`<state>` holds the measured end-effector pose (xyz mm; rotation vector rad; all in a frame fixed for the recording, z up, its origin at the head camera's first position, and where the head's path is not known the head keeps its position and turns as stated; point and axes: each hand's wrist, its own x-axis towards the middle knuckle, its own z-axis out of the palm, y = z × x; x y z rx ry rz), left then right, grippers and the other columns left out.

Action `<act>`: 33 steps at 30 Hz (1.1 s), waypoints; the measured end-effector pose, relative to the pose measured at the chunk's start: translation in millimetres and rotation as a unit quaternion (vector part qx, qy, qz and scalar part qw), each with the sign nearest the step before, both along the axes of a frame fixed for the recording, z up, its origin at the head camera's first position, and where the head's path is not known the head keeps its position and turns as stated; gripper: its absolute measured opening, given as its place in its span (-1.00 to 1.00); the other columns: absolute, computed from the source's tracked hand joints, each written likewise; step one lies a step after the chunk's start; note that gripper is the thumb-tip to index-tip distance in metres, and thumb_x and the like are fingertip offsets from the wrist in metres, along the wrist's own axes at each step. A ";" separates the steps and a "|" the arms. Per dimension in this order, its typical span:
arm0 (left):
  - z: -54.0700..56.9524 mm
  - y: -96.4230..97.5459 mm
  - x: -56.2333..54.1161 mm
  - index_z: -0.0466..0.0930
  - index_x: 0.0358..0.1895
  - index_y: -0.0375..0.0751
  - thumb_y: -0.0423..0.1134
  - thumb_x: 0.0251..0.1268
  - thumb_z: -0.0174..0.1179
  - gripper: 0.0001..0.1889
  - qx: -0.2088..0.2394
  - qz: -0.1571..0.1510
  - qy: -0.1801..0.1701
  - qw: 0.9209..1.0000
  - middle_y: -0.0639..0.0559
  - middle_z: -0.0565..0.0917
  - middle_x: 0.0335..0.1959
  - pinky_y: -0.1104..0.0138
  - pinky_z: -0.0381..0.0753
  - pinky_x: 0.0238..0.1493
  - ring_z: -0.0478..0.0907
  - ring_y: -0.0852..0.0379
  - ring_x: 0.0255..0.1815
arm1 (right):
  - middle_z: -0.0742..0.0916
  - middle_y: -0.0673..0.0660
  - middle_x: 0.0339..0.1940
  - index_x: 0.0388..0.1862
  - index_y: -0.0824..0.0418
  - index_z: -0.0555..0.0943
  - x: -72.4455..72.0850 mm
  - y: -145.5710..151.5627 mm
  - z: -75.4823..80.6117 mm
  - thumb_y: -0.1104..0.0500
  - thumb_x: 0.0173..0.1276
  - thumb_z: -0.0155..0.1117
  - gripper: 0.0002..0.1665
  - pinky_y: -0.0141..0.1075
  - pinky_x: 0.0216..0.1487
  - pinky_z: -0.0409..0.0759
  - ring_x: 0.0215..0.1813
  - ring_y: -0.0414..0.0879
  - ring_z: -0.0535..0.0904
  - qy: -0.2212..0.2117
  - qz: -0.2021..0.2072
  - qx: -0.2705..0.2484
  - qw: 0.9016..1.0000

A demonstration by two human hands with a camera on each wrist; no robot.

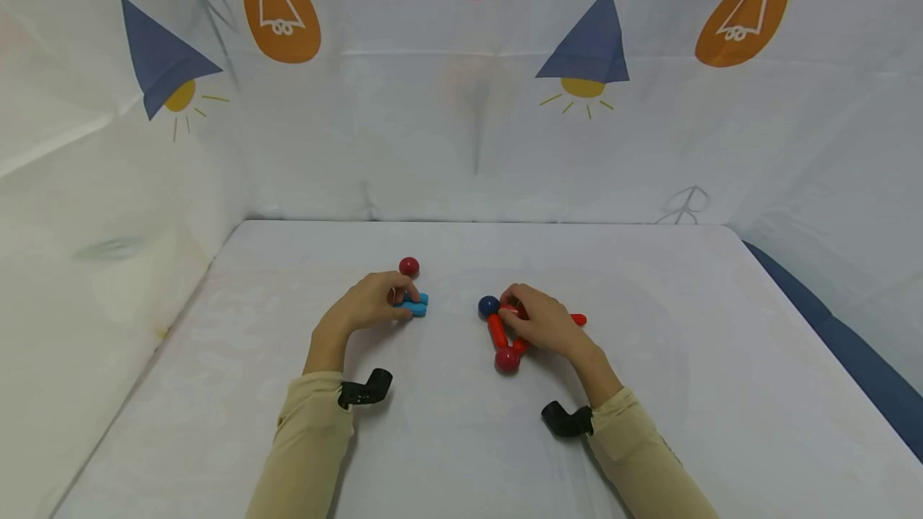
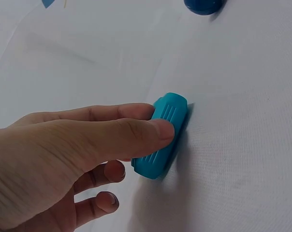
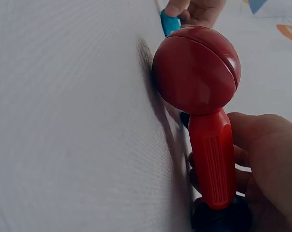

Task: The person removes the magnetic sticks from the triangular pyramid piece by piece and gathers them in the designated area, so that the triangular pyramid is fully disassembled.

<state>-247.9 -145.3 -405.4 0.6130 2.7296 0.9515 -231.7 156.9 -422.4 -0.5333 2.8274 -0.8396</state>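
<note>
While the left grip [image 1: 366, 301] pinches two blue sticks [image 1: 416, 310] on the white counter [image 1: 447, 439], a red ball [image 1: 409, 267] sits just past it. To its right, the right grip [image 1: 544, 320] holds joined red sticks [image 1: 498, 332], with a blue ball [image 1: 489, 306] just left of it and a second red ball [image 1: 508, 360] on its near side.

Left hand [image 1: 369, 301]: thumb and index finger pinching. Right hand [image 1: 544, 322]: thumb and fingers gripping. Both forearms [image 1: 306, 439] extend from near side, angled inward.
</note>
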 end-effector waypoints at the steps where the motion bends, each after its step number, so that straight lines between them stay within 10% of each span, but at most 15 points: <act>1: 0.0 0.2 -0.2 0.62 -0.22 -0.10 -0.29 0.08 0.35 -0.82 0.000 0.000 -0.001 1.000 0.01 0.47 -0.42 0.33 0.37 -0.29 0.37 0.13 -0.33 | 0.62 0.00 -0.23 -0.03 0.10 0.52 0.0 0.1 0.0 0.05 0.35 0.18 -0.74 -0.30 -0.17 0.51 -0.22 -0.15 0.49 0.000 0.001 -0.001 1.000; 10: 2.0 13.5 -0.7 0.60 -0.14 -0.13 -0.22 0.14 0.33 -0.77 0.032 -0.019 0.029 0.999 0.03 0.47 -0.41 0.33 0.38 -0.31 0.37 0.14 -0.38 | 0.64 0.02 -0.16 -0.01 0.13 0.53 -0.1 0.3 0.1 0.07 0.37 0.18 -0.73 -0.27 -0.08 0.51 -0.16 -0.13 0.50 0.000 0.023 -0.022 0.999; 20: -9.2 66.8 3.8 0.44 0.23 -0.14 -0.29 0.26 0.21 -0.54 0.038 -0.150 0.039 0.987 -0.01 0.55 0.18 0.16 0.45 0.23 0.47 0.03 0.19 | 0.65 -0.01 -0.16 -0.01 0.13 0.54 1.1 -2.6 -1.5 0.13 0.35 0.20 -0.74 -0.27 -0.05 0.52 -0.16 -0.17 0.51 0.008 0.079 -0.054 0.995; 33: -13.5 75.0 7.3 0.50 0.13 -0.15 -0.33 0.22 0.24 -0.61 0.047 -0.146 0.055 0.987 0.02 0.62 0.01 0.28 0.54 0.06 0.56 0.14 -0.04 | 0.65 -0.04 -0.22 -0.05 0.12 0.56 0.6 -1.2 -1.3 0.15 0.33 0.22 -0.77 -0.33 -0.14 0.52 -0.21 -0.18 0.50 0.017 0.091 -0.062 0.994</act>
